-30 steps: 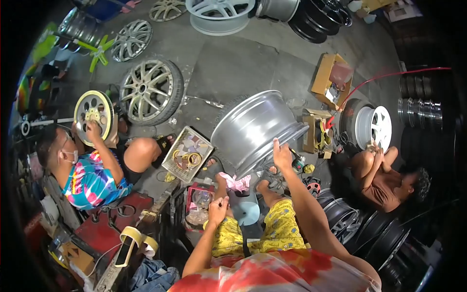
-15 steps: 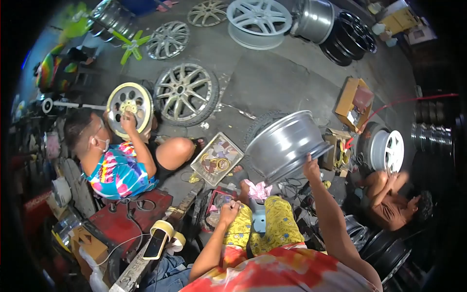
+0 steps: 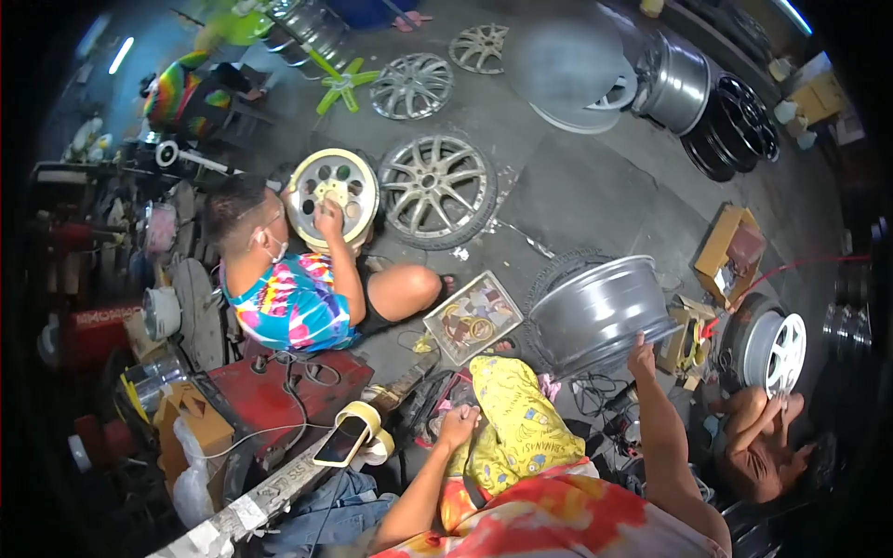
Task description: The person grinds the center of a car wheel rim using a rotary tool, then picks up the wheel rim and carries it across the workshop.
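Note:
A silver wheel rim lies tilted on its side against a dark tyre, right of centre. My right hand grips the rim's lower right lip, its arm stretched forward. Close beside my left knee, my left hand is closed; whatever its fingers might hold is too small to make out. Yellow printed cloth covers my legs between the two hands. Ahead of my left hand sits a shallow tray with sanding pads and yellow rings in it.
To the left, a seated person holds a cream-edged wheel. Another person crouches at right by a white wheel. A cardboard box, a red hose and a phone on a beam are nearby.
The view has turned left, so most things sit further right and lower. My legs have shifted, hiding the grey-blue object between them. My right hand still grips the rim, which leans less steeply.

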`<state>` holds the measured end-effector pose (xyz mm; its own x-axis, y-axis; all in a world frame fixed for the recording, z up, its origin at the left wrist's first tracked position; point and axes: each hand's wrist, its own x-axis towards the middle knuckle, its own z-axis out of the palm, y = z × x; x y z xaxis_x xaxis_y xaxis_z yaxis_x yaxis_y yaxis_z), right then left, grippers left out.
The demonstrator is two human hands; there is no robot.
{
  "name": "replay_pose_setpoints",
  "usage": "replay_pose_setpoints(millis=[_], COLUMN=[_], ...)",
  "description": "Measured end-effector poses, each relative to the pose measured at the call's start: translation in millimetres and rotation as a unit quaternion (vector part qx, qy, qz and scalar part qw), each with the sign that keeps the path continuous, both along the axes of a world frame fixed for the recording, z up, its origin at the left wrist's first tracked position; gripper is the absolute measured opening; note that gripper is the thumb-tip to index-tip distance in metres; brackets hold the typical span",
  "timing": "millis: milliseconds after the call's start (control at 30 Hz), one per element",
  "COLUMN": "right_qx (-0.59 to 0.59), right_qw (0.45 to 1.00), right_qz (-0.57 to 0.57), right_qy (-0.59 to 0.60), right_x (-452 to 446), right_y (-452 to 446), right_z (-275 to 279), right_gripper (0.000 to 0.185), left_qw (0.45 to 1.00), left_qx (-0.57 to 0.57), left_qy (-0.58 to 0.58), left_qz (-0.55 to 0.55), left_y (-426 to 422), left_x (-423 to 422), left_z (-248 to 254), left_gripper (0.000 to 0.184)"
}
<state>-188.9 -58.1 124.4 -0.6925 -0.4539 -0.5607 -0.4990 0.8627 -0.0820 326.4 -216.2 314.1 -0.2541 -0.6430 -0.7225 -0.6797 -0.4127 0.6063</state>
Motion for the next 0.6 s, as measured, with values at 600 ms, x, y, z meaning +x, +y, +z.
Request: replay_pose_setpoints(millis=[600], right_qx=[0.155], right_qw=[0.943], right_qz=[-0.261], right_qy=[-0.138], right_x=[23.1], right_y=[-97.0], right_z=[127.2], right_gripper=[0.038], left_qw=[0.997], left_qx=[0.055], left_qy=[-0.032], left_qz=[0.042], left_y=[-127.7], left_x=[-60.1], left_z=[35.0], left_gripper=[0.04])
